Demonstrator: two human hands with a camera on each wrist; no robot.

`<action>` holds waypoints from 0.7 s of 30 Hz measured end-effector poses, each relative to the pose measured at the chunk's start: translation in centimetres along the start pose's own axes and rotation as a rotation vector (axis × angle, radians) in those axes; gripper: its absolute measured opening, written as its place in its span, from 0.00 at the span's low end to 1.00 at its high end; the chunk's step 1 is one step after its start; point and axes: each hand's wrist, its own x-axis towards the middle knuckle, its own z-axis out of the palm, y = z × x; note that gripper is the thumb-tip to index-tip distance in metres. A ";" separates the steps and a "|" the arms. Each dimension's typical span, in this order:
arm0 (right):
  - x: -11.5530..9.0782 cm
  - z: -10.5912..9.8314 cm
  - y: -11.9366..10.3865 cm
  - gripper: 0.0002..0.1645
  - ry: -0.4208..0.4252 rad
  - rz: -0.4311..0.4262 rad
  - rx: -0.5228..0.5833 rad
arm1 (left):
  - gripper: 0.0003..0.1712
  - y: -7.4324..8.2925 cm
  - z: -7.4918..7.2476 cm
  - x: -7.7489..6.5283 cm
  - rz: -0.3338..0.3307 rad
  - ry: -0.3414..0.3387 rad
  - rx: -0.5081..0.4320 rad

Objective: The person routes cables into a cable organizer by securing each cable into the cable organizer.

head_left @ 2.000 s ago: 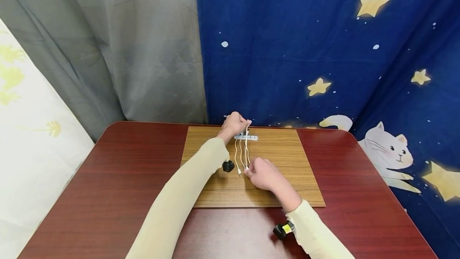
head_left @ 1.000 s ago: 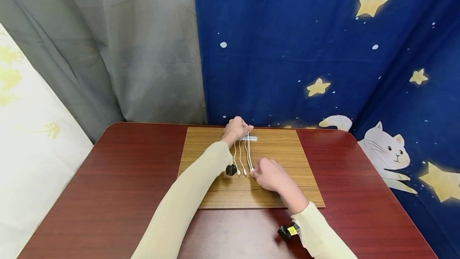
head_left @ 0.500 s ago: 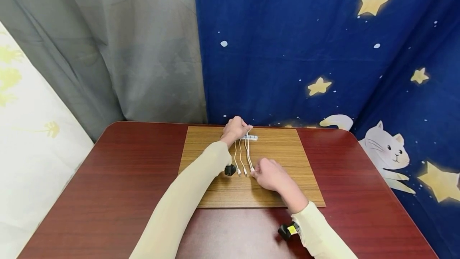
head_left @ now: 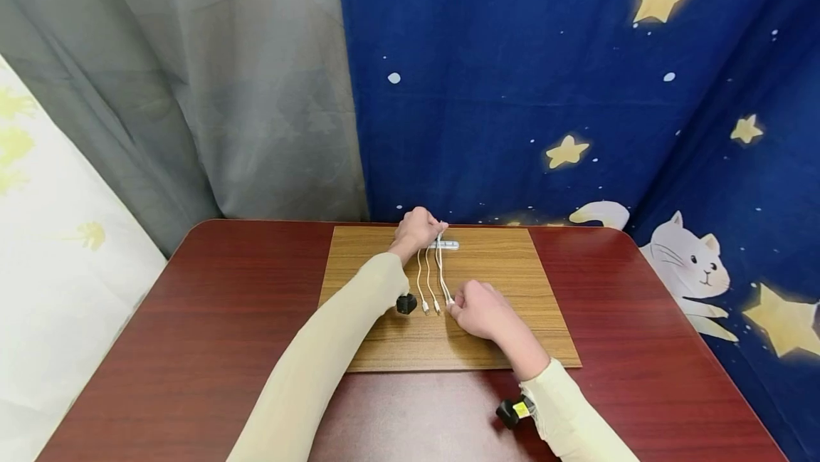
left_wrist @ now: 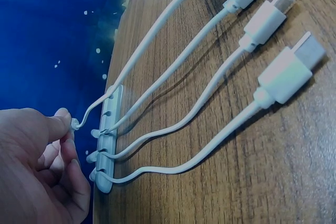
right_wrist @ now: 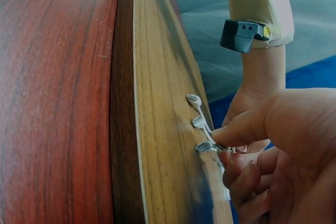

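My left hand (head_left: 416, 228) is at the far edge of the wooden board (head_left: 512, 334). Its thumb and finger pinch the small end of a white charging cable (left_wrist: 142, 45), just behind a pale cable clip strip (left_wrist: 107, 145). That cable runs across the strip near one end. Other white cables (left_wrist: 210, 87) lie in the strip's slots, their plugs (left_wrist: 286, 74) pointing toward the near side of the board. Closer in, my right hand (head_left: 479, 311) pinches the plug (right_wrist: 220, 147) of the outermost cable on the right, beside the other plugs, and its fingers partly cover it.
The board lies on a red-brown table (head_left: 243, 334) with rounded far corners. Behind the table hang a grey curtain (head_left: 275, 92) and a blue starry curtain (head_left: 461, 92). Each wrist carries a black camera (head_left: 406, 303).
Over two seconds my right hand has moved slightly right with the plug, and the plugs now lie more spread out. Both hands stay almost still in the last half second, pinching the cable.
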 end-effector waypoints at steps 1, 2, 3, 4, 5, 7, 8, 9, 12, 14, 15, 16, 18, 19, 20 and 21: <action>0.0 0.1 0.1 0.17 0.000 0.001 0.003 | 0.16 0.0 -0.1 0.0 -0.004 -0.002 -0.003; 0.0 0.1 0.1 0.17 0.000 0.002 0.005 | 0.16 -0.1 -0.1 -0.1 -0.007 -0.002 -0.010; 0.1 0.2 0.2 0.17 0.001 0.002 0.005 | 0.15 0.0 -0.2 -0.1 -0.010 -0.002 -0.016; 0.1 0.3 0.3 0.16 0.003 0.003 0.005 | 0.15 0.0 -0.2 -0.1 -0.011 -0.003 -0.019; 0.1 0.4 0.3 0.16 0.005 0.005 0.004 | 0.15 -0.1 -0.3 -0.1 -0.009 -0.002 -0.021; 0.1 0.5 0.3 0.16 0.012 0.009 -0.002 | 0.15 0.0 -0.4 0.0 -0.012 -0.001 -0.017; 0.1 0.6 0.3 0.16 0.012 0.011 -0.001 | 0.15 0.0 -0.4 -0.1 -0.010 0.002 -0.015; 0.1 0.7 0.3 0.16 0.015 0.013 -0.001 | 0.15 0.0 -0.4 -0.1 -0.010 0.001 -0.009; 0.0 0.9 0.3 0.17 0.020 0.020 0.011 | 0.16 0.0 -0.4 0.0 -0.007 0.000 0.002; 0.0 0.9 0.4 0.18 0.021 0.019 0.027 | 0.16 0.1 -0.4 -0.1 -0.007 -0.002 -0.002; -0.1 1.0 0.4 0.18 0.025 0.018 0.032 | 0.16 0.1 -0.3 0.0 -0.008 -0.002 -0.003; -0.1 1.0 0.4 0.18 0.029 0.015 0.039 | 0.16 0.1 -0.2 -0.1 -0.008 0.000 -0.005; -0.1 1.0 0.5 0.18 0.034 0.010 0.048 | 0.16 0.2 -0.1 0.0 -0.011 0.002 -0.007; -0.1 1.0 0.5 0.18 0.036 0.007 0.051 | 0.16 0.2 0.0 0.0 -0.012 0.001 -0.006; -0.1 1.0 0.5 0.18 0.038 0.005 0.054 | 0.16 0.2 0.1 0.0 -0.012 0.003 -0.001; -0.2 1.1 0.6 0.18 0.038 0.004 0.056 | 0.16 0.2 0.2 0.1 -0.010 0.004 0.004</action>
